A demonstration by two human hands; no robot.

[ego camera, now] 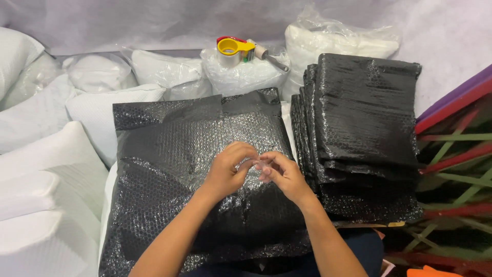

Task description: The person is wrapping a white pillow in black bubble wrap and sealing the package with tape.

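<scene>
I am bringing both forearms up from the bottom edge, bare to the elbows, and they are angling inward so the wrists are meeting near the middle. My left hand [229,169] is curling palm-down, knuckles raised, its fingers bending toward the thumb in a pinch. My right hand [283,173] is sitting just beside it, turned slightly inward, with its fingertips [265,165] pointing at the left ones. The two sets of fingertips are touching or nearly touching; I cannot tell which. Both wrists are staying low and fairly straight, the elbows spreading wider than the hands.
</scene>
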